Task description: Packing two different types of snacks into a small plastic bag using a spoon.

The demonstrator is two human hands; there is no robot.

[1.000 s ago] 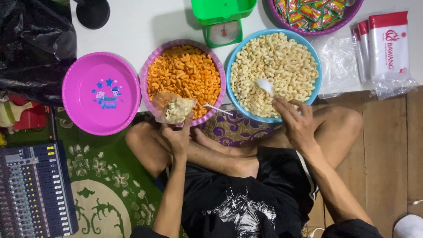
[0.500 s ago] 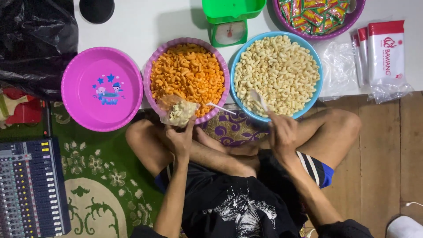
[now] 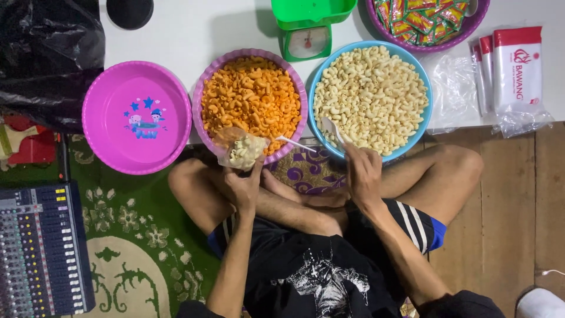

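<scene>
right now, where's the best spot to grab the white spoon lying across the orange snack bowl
Take the white spoon by its free handle end, which pokes over the rim of the orange snack bowl toward the person. Come from the near, lower-right side with the fingers pinching the thin stem; its other end probably sits among the snacks beside the small bag held by the left hand.

A home floor turned into a small snack-packing spot: a person sits cross-legged on a patterned green rug (image 3: 118, 235) over wooden floorboards (image 3: 506, 224). Big plastic bowls of snacks (image 3: 371, 97), a green kitchen scale (image 3: 309, 35) and an audio mixer (image 3: 41, 247) lie around
</scene>
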